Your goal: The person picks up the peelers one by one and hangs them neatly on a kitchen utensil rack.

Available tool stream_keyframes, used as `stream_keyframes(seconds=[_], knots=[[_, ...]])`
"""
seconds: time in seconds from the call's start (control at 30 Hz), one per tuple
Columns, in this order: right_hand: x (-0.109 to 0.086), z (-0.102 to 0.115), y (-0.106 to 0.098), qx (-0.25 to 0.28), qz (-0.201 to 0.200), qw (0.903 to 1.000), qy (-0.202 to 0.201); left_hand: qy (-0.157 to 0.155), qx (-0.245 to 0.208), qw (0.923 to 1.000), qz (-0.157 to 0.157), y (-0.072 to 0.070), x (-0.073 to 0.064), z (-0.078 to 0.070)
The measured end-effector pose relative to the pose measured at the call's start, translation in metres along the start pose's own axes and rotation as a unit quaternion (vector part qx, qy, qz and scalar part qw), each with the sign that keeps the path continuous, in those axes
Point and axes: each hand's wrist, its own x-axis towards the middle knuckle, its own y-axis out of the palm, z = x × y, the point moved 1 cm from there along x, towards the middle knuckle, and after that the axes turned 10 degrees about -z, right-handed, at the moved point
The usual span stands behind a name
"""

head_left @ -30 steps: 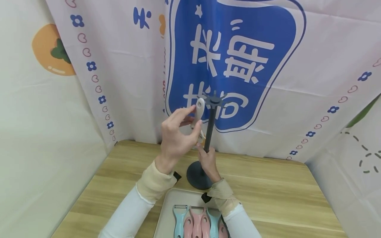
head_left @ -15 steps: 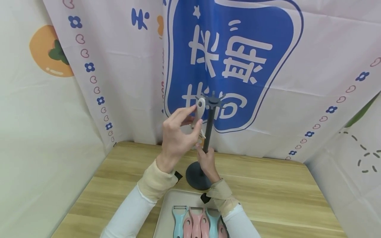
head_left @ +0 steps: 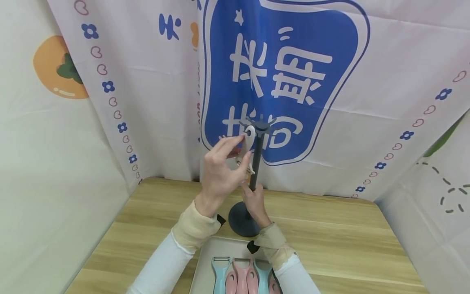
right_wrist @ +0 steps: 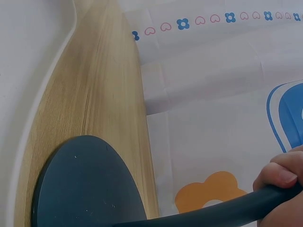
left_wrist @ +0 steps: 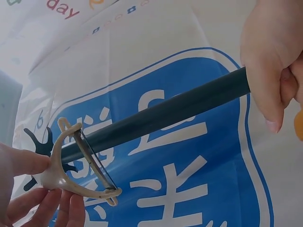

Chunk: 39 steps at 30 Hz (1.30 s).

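Backdrop cloth (head_left: 330,81) fills the upper frame — white Chinese characters on a blue panel (head_left: 279,77). On the table (head_left: 330,228), centre, right hand (head_left: 254,202) fingers grip the dark stand (head_left: 253,163); left hand (head_left: 220,173) pinches a cream peeler (head_left: 247,145) at its top hooks.

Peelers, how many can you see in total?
6: one white peeler held by the left hand at the stand; five lying in the tray, partly cut off, so more may be hidden.

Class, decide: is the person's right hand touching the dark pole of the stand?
Touching. The right wrist view shows the right hand with fingers curled over the pole; the left wrist view confirms the grip.
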Motion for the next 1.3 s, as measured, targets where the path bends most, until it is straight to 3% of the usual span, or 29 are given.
stream_keyframes(seconds=[0.4, 0.97, 1.17, 1.3], knots=[[0.001, 0.001, 0.003, -0.003, 0.004, 1.0000, 0.002, -0.028, 0.000, 0.9996, 0.002, 0.000, -0.004, 0.005], [-0.003, 0.001, 0.002, 0.000, 0.009, 1.0000, -0.004, -0.028, 0.001, 0.9995, 0.014, -0.001, -0.012, 0.006], [-0.001, 0.001, 0.000, -0.002, -0.003, 1.0000, 0.001, -0.023, 0.005, 0.9996, 0.017, -0.008, -0.017, 0.006], [0.000, -0.001, 0.001, -0.007, -0.018, 0.9998, 0.005, -0.015, 0.000, 0.9993, 0.033, -0.017, -0.028, 0.005]])
